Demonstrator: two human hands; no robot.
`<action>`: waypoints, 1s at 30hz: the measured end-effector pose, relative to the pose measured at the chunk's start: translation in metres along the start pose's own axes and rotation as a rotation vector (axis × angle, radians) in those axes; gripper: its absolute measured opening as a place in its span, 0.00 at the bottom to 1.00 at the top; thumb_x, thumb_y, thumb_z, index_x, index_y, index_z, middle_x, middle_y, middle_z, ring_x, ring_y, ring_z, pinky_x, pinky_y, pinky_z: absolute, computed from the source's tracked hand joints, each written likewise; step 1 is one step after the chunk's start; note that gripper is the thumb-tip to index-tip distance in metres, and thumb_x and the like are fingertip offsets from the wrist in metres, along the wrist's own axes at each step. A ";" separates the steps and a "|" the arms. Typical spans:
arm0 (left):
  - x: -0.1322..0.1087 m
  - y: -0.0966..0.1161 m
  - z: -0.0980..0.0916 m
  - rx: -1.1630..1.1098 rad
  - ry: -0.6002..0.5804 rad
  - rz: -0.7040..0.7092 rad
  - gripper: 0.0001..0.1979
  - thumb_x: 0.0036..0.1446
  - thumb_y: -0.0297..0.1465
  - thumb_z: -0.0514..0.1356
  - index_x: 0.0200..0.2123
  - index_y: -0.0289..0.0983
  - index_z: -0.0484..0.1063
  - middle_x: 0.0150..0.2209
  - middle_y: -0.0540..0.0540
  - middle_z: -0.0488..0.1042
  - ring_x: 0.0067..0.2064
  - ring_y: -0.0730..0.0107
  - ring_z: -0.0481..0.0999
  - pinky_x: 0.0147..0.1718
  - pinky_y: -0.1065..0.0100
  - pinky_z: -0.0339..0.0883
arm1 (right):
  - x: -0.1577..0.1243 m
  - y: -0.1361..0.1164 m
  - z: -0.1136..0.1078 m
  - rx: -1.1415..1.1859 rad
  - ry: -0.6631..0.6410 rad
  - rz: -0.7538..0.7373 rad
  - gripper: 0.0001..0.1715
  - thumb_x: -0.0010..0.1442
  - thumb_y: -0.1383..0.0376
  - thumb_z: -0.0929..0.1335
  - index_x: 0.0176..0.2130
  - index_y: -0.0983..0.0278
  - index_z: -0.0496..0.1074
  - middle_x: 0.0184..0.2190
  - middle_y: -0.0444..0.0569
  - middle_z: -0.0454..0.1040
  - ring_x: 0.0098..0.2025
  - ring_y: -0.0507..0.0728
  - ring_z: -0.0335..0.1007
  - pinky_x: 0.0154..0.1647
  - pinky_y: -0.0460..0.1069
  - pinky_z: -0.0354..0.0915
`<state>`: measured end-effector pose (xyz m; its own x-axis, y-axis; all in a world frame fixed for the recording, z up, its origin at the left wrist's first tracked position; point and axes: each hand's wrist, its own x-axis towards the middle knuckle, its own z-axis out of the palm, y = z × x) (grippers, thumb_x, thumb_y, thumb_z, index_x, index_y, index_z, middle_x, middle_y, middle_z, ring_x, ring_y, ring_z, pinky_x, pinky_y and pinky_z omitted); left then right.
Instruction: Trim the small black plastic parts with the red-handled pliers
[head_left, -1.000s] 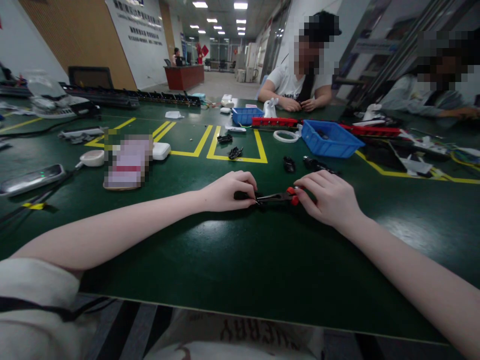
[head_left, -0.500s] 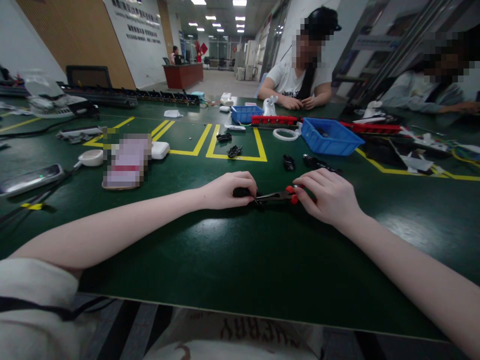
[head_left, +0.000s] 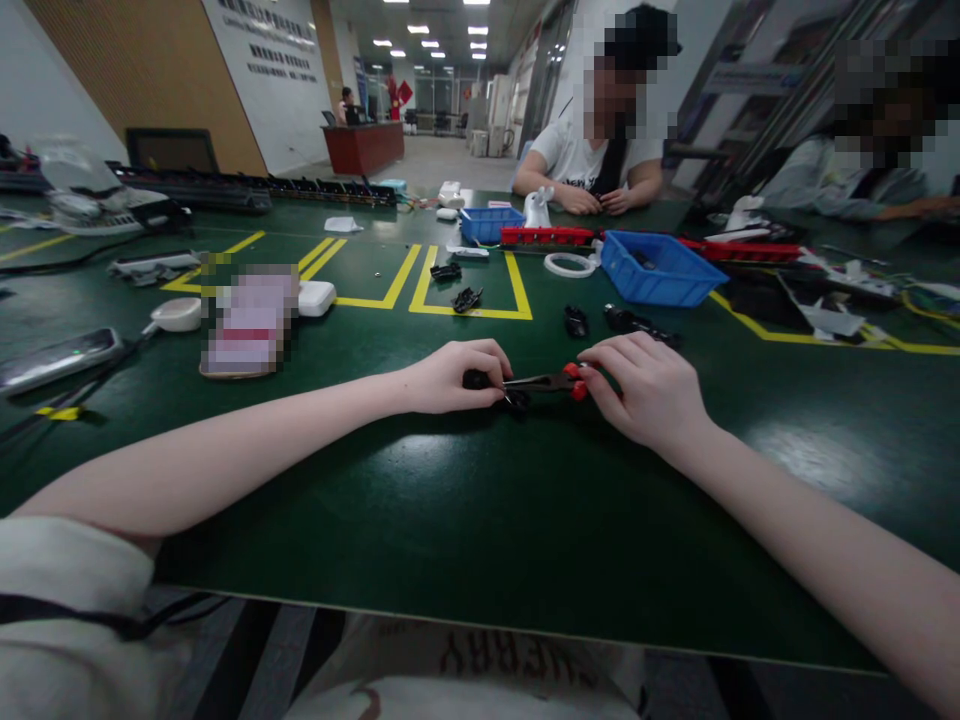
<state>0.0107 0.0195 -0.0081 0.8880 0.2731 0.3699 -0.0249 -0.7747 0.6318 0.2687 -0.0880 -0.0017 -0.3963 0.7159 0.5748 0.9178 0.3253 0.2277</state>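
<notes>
My right hand (head_left: 651, 388) is closed round the red handles of long-nosed pliers (head_left: 551, 382), whose dark jaws point left. Between the fingers of my left hand (head_left: 463, 378) is a small black part (head_left: 475, 379), mostly covered by them; its exact kind I cannot make out. The tips of the pliers reach this part at my left fingertips. Just below the jaws a bit of black plastic (head_left: 517, 400) shows, perhaps belonging to the same part. Beyond my hands lie loose black pieces, one of them a small black part (head_left: 576, 321).
A blue bin (head_left: 664, 275) and a white tape ring (head_left: 568, 265) stand beyond my right hand. Two black pieces (head_left: 466, 299) lie inside yellow tape lines. A phone (head_left: 251, 322) and a white case (head_left: 316, 298) are at left. A person (head_left: 592, 165) sits across the table.
The pliers and my right hand have shifted slightly left in view, and more of the black plastic shows beneath the jaws. Both hands keep their holds.
</notes>
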 end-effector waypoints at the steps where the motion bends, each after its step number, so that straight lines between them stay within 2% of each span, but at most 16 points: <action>1: 0.000 0.000 0.000 -0.008 0.002 -0.012 0.03 0.56 0.25 0.62 0.30 0.33 0.74 0.45 0.42 0.73 0.47 0.65 0.74 0.50 0.59 0.68 | 0.000 -0.001 0.000 -0.001 0.002 0.002 0.14 0.66 0.60 0.62 0.38 0.66 0.73 0.36 0.54 0.77 0.40 0.60 0.69 0.37 0.54 0.62; 15: 0.001 -0.001 -0.002 -0.019 -0.008 -0.031 0.03 0.57 0.28 0.63 0.33 0.34 0.77 0.45 0.43 0.74 0.47 0.66 0.74 0.50 0.59 0.68 | 0.001 -0.004 -0.004 -0.004 -0.006 0.024 0.12 0.64 0.63 0.62 0.38 0.64 0.73 0.37 0.54 0.76 0.40 0.62 0.68 0.38 0.55 0.61; 24: 0.001 -0.003 -0.003 -0.033 -0.037 -0.034 0.04 0.58 0.28 0.63 0.35 0.34 0.77 0.45 0.42 0.74 0.47 0.67 0.75 0.50 0.61 0.67 | 0.000 -0.001 -0.002 -0.024 -0.072 -0.001 0.15 0.64 0.65 0.59 0.33 0.64 0.72 0.31 0.54 0.75 0.35 0.60 0.65 0.33 0.53 0.58; 30: 0.001 0.002 -0.003 -0.033 -0.070 -0.037 0.05 0.56 0.27 0.64 0.37 0.34 0.77 0.46 0.42 0.74 0.48 0.65 0.75 0.51 0.59 0.67 | -0.001 0.003 -0.002 -0.054 -0.029 -0.003 0.14 0.64 0.63 0.60 0.33 0.64 0.72 0.32 0.52 0.76 0.36 0.59 0.66 0.34 0.53 0.58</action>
<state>0.0101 0.0200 -0.0039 0.9187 0.2597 0.2976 -0.0052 -0.7453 0.6667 0.2718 -0.0896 0.0001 -0.3992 0.7330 0.5507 0.9161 0.2946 0.2720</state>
